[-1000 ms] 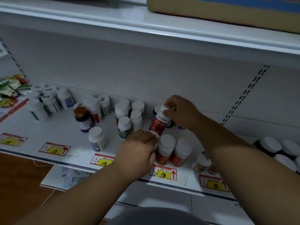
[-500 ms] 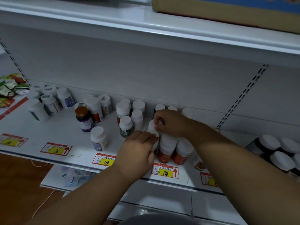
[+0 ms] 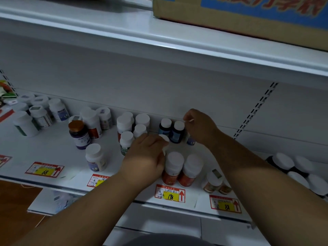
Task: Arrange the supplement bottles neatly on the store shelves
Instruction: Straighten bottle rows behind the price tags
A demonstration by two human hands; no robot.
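White-capped supplement bottles stand in loose groups on the white shelf (image 3: 53, 150). Two red-labelled bottles (image 3: 173, 170) stand at the front behind the 198 tag. My left hand (image 3: 147, 155) curls over a white-capped bottle (image 3: 164, 138) just behind them; its label is hidden. Two dark blue bottles (image 3: 171, 129) stand at the back wall. To their right, my right hand (image 3: 200, 127) grips a blue-labelled bottle (image 3: 190, 141), mostly hidden under the fingers.
A cardboard box (image 3: 248, 18) sits on the upper shelf. Dark white-capped bottles (image 3: 292, 166) crowd the right edge. A purple bottle with an amber lid (image 3: 79, 134) and more white bottles (image 3: 40, 114) stand left. Small brown-labelled bottles (image 3: 213, 181) stand near the front edge. Price tags (image 3: 170, 193) line that edge.
My right hand lowered a red-labelled bottle behind the front pair, let go, then moved back and right onto a blue-labelled bottle. My left hand stayed on its bottle.
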